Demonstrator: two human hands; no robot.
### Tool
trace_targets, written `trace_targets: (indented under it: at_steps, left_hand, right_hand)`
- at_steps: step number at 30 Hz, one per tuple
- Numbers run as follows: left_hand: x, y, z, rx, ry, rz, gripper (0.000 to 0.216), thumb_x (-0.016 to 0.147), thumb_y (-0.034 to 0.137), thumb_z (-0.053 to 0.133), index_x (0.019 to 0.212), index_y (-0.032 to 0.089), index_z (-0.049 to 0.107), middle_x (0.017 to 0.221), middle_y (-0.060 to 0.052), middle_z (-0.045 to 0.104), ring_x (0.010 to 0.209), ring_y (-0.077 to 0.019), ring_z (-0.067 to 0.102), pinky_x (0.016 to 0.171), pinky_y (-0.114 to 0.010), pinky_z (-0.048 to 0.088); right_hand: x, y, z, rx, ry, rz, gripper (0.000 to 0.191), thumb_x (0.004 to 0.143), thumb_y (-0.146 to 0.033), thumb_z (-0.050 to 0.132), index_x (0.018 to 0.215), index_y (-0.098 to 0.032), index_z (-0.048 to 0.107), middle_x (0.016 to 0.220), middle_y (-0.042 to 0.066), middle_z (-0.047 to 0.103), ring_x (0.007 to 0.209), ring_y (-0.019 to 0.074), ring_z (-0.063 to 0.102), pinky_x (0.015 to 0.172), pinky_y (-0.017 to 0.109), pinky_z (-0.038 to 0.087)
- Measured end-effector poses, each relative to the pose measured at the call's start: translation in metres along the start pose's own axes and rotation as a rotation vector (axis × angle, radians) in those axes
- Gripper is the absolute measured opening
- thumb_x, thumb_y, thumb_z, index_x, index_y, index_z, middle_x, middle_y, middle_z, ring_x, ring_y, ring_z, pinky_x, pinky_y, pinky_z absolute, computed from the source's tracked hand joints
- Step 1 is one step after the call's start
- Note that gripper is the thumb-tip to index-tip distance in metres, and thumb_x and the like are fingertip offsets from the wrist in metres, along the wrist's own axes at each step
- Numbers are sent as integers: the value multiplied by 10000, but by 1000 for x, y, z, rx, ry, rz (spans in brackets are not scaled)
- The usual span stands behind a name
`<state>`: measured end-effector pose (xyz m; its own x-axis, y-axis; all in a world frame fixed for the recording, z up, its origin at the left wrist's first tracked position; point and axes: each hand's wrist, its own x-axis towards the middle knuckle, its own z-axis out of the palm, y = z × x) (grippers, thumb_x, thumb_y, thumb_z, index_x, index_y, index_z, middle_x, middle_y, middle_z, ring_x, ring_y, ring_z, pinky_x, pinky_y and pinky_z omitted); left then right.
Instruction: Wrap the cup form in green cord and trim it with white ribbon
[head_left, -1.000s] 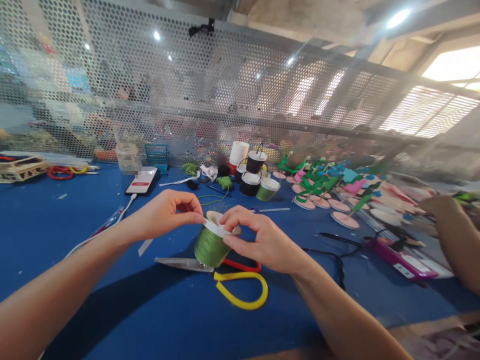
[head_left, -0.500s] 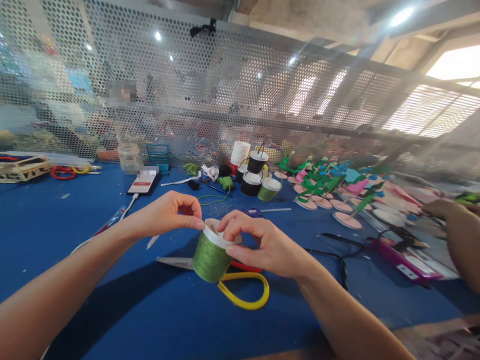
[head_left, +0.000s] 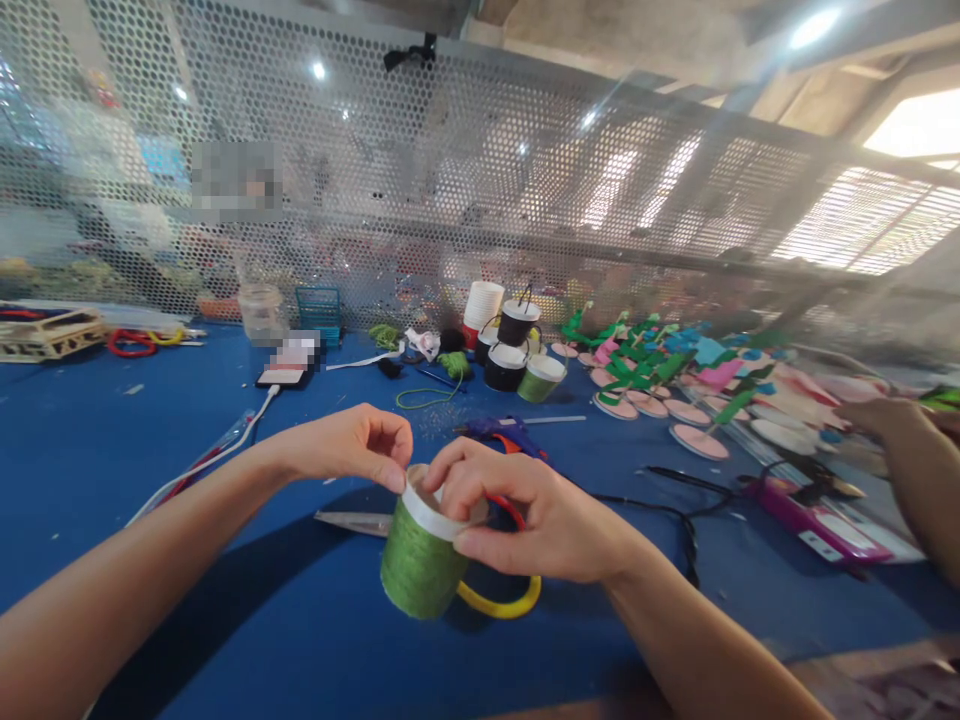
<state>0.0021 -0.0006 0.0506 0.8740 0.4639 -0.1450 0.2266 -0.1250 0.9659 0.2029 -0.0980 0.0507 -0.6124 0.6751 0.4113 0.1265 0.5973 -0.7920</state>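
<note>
A paper cup (head_left: 424, 560) wound with green yarn, its white rim bare, tilts between my two hands. My right hand (head_left: 525, 505) grips its right side, with fingers inside the rim and the thumb outside. At the left edge of the rim, the thumb and finger of my left hand (head_left: 360, 450) are pinched together; whether a yarn end lies between them is too small to tell. Behind and below the cup lie scissors (head_left: 510, 605) with red and yellow handles, partly covered by the cup and my right hand. Their blade points left.
A blue glue gun (head_left: 517, 432) lies beyond my right hand, by a black cable. Behind stand black and green yarn-wrapped cups (head_left: 541, 378), a cup stack and yarn balls. Paper flowers on pink discs (head_left: 697, 440), a purple power strip (head_left: 817, 525) and another person's arm (head_left: 915, 470) are at right.
Both hands and the cup have come down and nearer to me. The cup covers more of the yellow scissor handle, and more of the glue gun shows.
</note>
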Motion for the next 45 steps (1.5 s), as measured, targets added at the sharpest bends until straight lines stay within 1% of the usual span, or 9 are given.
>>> trace_targets:
  at_steps: [7,11,18,23,29,32,36,41,45]
  left_hand:
    - [5,-12,9,-186,-195,-14,557,489,525,767,917,184,662,800,17,651,738,-120,550,706,-220,397]
    - [6,-18,12,-296,-233,-27,539,527,480,774,948,162,664,864,-8,675,780,-142,575,748,-237,407]
    - [6,-24,14,-593,-107,31,514,540,440,784,933,143,638,847,-17,672,755,-143,597,727,-250,436]
    - [7,-30,12,-649,-51,95,512,579,441,758,946,108,629,854,-47,672,752,-167,604,699,-260,444]
    - [8,-31,11,-680,-71,99,467,591,420,757,928,117,642,826,-31,673,734,-148,604,685,-236,447]
    - [8,-30,11,-653,-43,93,469,586,438,755,904,113,640,792,-24,664,712,-140,596,661,-228,444]
    - [7,-24,11,-545,39,44,521,559,467,760,912,112,618,826,-41,646,723,-151,584,661,-245,438]
    - [8,-20,12,-420,146,11,574,529,492,768,921,114,585,803,-31,608,693,-132,557,629,-234,412]
    - [9,-18,13,-287,236,25,626,511,539,753,930,113,569,729,-11,577,606,-102,500,548,-211,360]
  right_hand:
    - [-1,-4,0,77,-29,-22,132,723,-58,603,734,-176,545,874,58,572,1004,176,514,827,344,437]
    - [-1,-2,-3,113,-26,20,101,737,-86,605,736,-173,554,897,53,558,999,168,515,834,336,424]
    - [2,3,-7,-2,65,48,53,787,-190,590,831,-178,563,1015,78,556,1014,163,521,875,347,418]
    - [5,6,-12,-115,120,7,253,755,-373,634,928,-198,574,1036,74,579,1127,182,469,959,364,362]
    - [6,11,-12,-92,122,21,206,822,-388,542,782,-187,566,927,63,587,1049,169,517,898,347,413]
    - [5,12,-11,-122,129,54,157,842,-309,527,762,-176,553,969,76,572,982,150,546,868,331,429]
    - [5,12,-8,-195,151,41,108,800,-259,586,863,-175,559,1038,92,566,1033,159,530,893,334,412]
    - [6,14,-4,-264,212,105,118,825,-221,543,716,-177,540,972,82,579,917,142,571,834,310,441]
    - [6,16,-4,-293,222,114,76,799,-239,581,763,-175,561,979,91,585,925,152,572,825,308,449]
